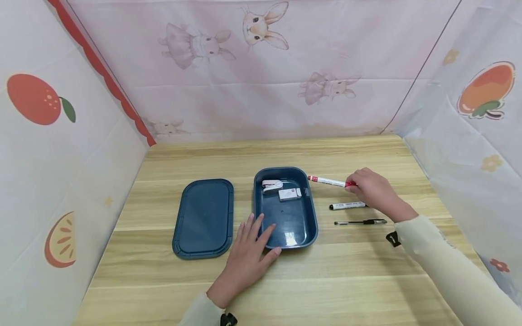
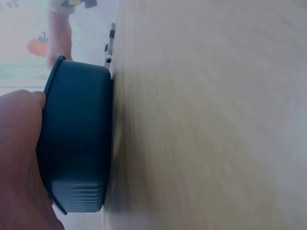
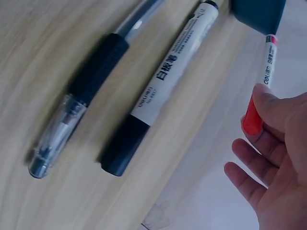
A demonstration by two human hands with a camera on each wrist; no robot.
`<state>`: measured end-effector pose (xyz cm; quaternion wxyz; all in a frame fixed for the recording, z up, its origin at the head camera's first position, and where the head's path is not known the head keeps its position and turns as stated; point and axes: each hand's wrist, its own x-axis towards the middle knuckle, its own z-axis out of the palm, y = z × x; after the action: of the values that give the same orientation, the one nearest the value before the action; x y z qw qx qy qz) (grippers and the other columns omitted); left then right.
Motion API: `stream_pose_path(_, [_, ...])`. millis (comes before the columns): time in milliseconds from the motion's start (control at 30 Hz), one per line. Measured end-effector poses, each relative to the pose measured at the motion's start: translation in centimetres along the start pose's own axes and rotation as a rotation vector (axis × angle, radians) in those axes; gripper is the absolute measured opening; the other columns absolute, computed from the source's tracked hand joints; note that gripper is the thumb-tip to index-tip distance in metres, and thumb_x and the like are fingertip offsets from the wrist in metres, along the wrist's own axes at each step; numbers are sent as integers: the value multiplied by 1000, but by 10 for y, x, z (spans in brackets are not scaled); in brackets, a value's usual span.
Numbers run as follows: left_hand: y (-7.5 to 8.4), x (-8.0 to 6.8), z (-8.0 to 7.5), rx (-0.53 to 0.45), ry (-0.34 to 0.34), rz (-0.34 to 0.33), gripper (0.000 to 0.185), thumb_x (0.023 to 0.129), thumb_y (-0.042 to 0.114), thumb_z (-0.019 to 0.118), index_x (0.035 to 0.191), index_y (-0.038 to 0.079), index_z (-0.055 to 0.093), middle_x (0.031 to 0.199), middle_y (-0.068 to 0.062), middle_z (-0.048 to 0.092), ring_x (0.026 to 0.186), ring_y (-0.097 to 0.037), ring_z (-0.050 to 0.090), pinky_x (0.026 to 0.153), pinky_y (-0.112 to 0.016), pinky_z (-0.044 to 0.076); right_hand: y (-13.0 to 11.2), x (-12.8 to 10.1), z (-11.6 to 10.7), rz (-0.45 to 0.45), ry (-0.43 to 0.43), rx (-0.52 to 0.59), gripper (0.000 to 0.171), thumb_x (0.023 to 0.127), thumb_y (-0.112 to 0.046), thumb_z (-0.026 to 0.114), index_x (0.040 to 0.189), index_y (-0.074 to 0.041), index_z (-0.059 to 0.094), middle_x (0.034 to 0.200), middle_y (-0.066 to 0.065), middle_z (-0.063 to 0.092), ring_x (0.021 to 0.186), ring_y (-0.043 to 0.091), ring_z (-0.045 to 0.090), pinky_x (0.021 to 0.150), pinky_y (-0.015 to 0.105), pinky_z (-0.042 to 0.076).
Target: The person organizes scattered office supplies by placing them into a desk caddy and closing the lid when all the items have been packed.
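Observation:
My right hand (image 1: 373, 190) pinches a red-capped whiteboard marker (image 1: 328, 181) by its cap, thumb against fingers, as the right wrist view also shows. The marker's far end is beside the right rim of a dark blue plastic box (image 1: 314, 217). On the box's near left rim rests my left hand (image 1: 246, 258), fingers spread. Inside the box lie a small pink-and-white stapler (image 1: 272, 184) and a little white carton (image 1: 290, 194). Below the right hand, a black-capped whiteboard marker (image 3: 163, 86) and a black gel pen (image 3: 91, 81) lie on the table.
A matching dark blue lid (image 1: 205, 217) lies flat on the wooden table (image 1: 326, 280), left of the box. Printed fabric walls (image 1: 269, 108) stand along the back and both sides of the table.

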<state>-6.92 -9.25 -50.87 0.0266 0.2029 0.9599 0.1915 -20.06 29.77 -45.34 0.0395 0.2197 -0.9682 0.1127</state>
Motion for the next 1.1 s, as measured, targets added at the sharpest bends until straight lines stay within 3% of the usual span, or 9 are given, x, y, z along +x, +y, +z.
stream_pose_path(300, [0, 0, 0, -5, -3, -1, 68, 100, 70, 28, 155, 33, 40, 171, 0, 11, 158, -20, -9, 127, -51, 5, -11, 4, -6, 31, 4, -3, 12, 95, -18, 71, 101, -8, 72, 96, 6, 69, 95, 25, 59, 78, 43, 52])
stream_pose_path(700, [1, 1, 0, -10, -28, -9, 69, 100, 71, 27, 155, 32, 40, 171, 0, 10, 158, -21, -9, 127, -50, 3, -48, 23, -18, -89, 65, -21, 9, 95, -19, 71, 96, -11, 73, 91, 1, 68, 93, 22, 58, 76, 38, 52])
stream_pose_path(1100, [1, 1, -1, -7, -26, -10, 70, 100, 72, 24, 156, 33, 39, 171, 1, 9, 158, -21, -9, 128, -49, 2, -81, 44, -5, -210, 106, -56, 12, 93, -20, 74, 96, -8, 75, 90, 3, 69, 91, 23, 59, 78, 36, 53])
